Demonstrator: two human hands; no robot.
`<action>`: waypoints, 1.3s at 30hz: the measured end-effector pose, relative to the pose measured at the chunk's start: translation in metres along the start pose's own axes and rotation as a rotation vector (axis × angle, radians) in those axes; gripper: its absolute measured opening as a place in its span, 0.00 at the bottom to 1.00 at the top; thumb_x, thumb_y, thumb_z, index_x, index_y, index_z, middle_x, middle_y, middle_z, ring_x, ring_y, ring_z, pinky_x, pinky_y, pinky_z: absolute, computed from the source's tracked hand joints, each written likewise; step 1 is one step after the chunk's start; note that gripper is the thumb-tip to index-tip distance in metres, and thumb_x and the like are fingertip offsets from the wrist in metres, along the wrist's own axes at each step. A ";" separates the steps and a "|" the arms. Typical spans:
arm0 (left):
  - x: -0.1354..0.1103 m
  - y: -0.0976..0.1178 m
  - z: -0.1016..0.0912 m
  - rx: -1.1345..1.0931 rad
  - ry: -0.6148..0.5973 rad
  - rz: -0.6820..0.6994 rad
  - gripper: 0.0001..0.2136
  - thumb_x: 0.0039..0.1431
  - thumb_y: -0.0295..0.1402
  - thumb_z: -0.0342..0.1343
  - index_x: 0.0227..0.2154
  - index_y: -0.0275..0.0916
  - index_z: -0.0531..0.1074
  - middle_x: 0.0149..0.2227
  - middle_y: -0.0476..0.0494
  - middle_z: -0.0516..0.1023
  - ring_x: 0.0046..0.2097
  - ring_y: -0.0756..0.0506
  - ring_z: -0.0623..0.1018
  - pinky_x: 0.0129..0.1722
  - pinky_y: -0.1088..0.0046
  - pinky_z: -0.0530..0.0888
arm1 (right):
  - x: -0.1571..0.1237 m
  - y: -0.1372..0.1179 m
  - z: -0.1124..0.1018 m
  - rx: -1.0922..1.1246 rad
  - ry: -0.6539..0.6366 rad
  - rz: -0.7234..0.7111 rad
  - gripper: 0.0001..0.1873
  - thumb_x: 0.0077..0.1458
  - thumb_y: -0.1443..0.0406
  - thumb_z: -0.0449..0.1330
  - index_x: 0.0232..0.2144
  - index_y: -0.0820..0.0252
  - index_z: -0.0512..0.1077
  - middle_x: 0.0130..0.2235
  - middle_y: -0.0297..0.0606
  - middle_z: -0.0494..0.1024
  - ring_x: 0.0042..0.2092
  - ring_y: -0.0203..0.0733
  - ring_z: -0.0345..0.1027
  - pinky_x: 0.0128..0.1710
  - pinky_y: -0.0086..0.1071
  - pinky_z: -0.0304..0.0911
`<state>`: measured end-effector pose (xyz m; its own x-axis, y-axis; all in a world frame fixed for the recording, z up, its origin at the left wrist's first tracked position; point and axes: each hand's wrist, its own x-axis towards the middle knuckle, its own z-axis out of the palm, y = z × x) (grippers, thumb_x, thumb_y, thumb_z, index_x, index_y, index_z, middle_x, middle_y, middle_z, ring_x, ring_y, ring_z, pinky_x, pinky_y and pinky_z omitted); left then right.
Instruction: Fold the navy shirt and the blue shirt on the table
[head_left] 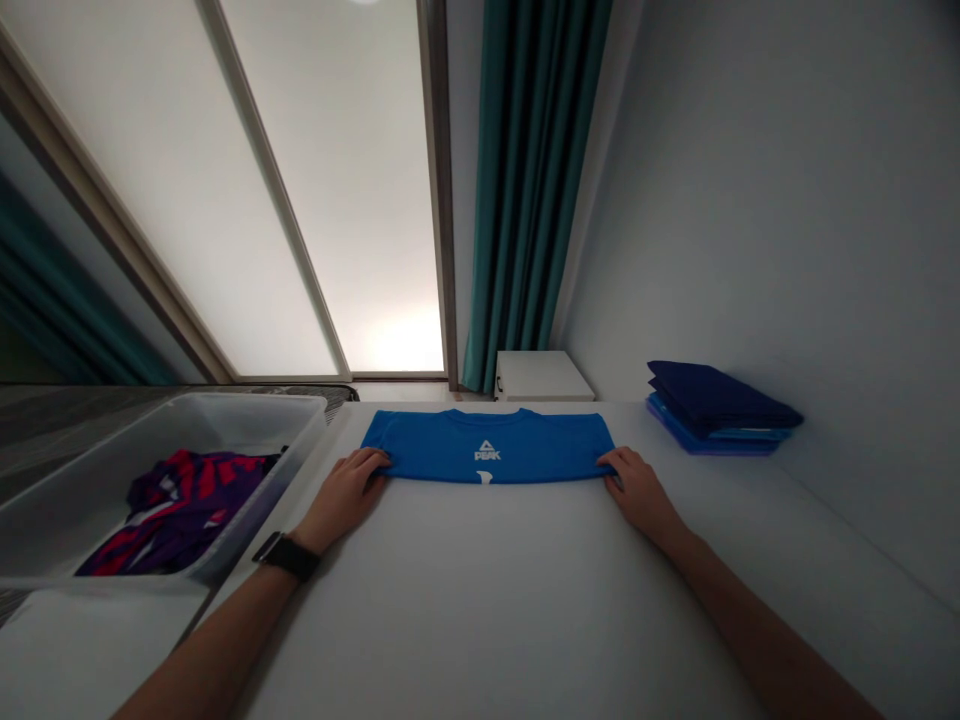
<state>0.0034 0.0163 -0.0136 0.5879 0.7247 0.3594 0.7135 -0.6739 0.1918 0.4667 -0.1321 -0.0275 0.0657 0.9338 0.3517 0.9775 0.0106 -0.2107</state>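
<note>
Pinning blue T-shirt (487, 440) corners, hands (343, 497) (641, 492) flat, wide apart.

A home room with teal curtains (532, 180) and a plastic laundry bin (247, 420).

Bright glare from frosted glass window panel (337, 200); blue cotton T-shirt (487, 445) dim, underexposed; wide-angle bending at frame edges.

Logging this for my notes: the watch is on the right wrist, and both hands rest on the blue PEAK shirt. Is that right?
No: the head view shows the watch on the left wrist, not the right. The left hand and right hand do both rest on the blue PEAK shirt.
</note>
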 end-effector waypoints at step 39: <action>-0.041 0.018 -0.011 -0.106 -0.016 -0.117 0.10 0.59 0.36 0.48 0.36 0.44 0.75 0.48 0.42 0.74 0.49 0.39 0.74 0.46 0.60 0.69 | -0.041 0.007 -0.006 0.160 0.037 0.016 0.15 0.54 0.67 0.50 0.38 0.56 0.76 0.41 0.41 0.74 0.46 0.47 0.68 0.49 0.43 0.64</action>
<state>-0.0119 -0.0272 -0.0148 0.5095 0.8009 0.3147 0.7337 -0.5954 0.3274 0.4719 -0.1720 -0.0380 0.0910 0.9207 0.3795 0.9321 0.0554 -0.3580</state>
